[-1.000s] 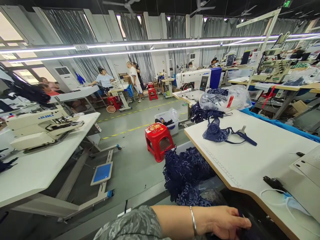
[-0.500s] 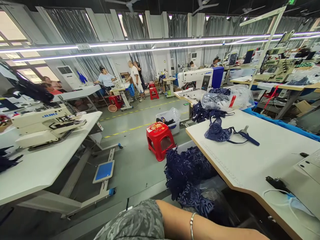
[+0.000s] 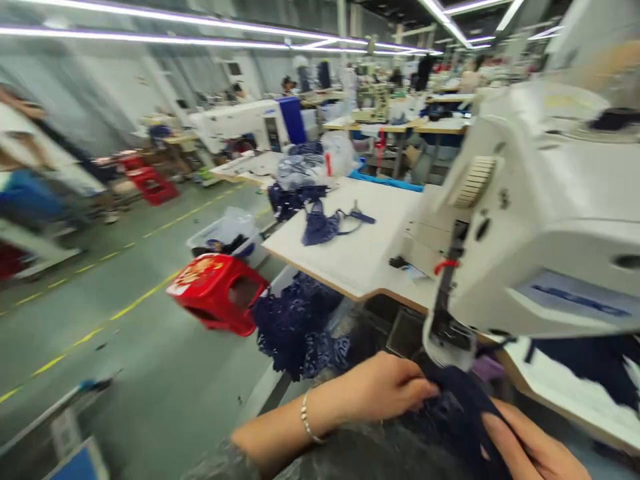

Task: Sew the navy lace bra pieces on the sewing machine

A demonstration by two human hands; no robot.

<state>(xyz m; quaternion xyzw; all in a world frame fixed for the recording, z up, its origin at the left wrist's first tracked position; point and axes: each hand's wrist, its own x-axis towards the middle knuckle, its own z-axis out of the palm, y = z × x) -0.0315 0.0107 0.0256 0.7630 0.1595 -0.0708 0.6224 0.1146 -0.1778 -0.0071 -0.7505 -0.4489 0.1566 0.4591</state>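
Observation:
A navy lace bra piece [image 3: 467, 393] lies across my lap, just below the sewing machine's needle area, with a smooth band and a lacy part showing. My left hand [image 3: 385, 390], a bracelet on its wrist, pinches the piece's left edge. On the other side, my right hand [image 3: 530, 440] has its fingers closed on the band; the frame's lower edge cuts this hand off. The white sewing machine head [image 3: 540, 200] stands over both hands, its presser area [image 3: 453, 340] close to the fabric. How the far end of the piece lies is hidden.
A navy bra [image 3: 320, 223] lies on the white side table [image 3: 370, 260]. Below it is a heap of navy lace pieces [image 3: 295, 320]. A red stool [image 3: 215, 293] and a plastic bin [image 3: 195, 243] are on the floor. More dark fabric [image 3: 590, 367] lies at right.
The view has swung right, bringing the near sewing machine into sight. My left arm, its hand out of view before, now reaches in with the hand on the navy piece; my right hand has appeared.

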